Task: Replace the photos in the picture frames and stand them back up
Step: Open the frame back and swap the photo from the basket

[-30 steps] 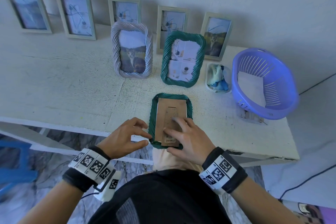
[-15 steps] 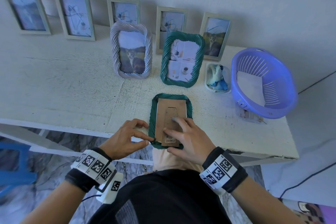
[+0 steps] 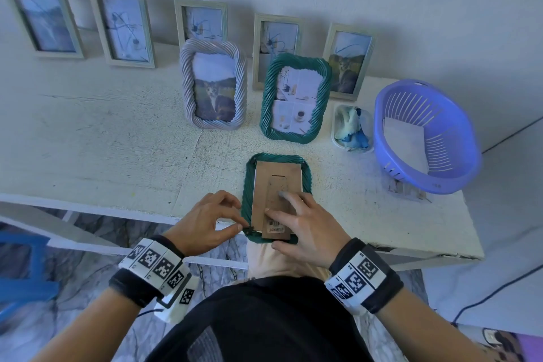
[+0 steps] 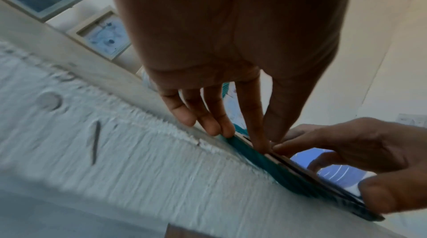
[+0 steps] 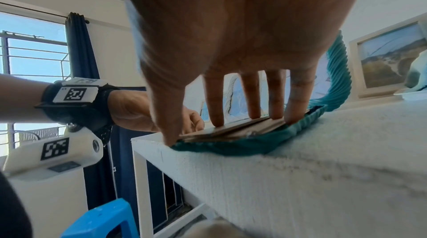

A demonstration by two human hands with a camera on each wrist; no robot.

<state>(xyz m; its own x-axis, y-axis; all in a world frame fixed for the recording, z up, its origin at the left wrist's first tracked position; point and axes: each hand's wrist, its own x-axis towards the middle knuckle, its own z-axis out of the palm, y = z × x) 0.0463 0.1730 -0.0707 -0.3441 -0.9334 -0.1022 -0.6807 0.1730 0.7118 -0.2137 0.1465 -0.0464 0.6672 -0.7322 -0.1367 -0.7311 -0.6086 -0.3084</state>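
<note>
A: Head view?
B: Green frame [image 3: 248,185], face down at the table [image 3: 117,141] near edge; right hand [image 3: 305,226] flat, steadying backing board [image 3: 276,194].

A: Left wrist?
B: Left hand [image 4: 231,59] pinches a corner tab, probably to lock the board.

A: Right wrist?
B: Straight fingers [image 5: 298,99] pressing board.

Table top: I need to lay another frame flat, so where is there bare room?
The table is bare left of the lilac frame, in front of the two leftmost pale frames. Crowded: the right half, with the standing green frame, face-down frame, small tub, blue basket.
</note>
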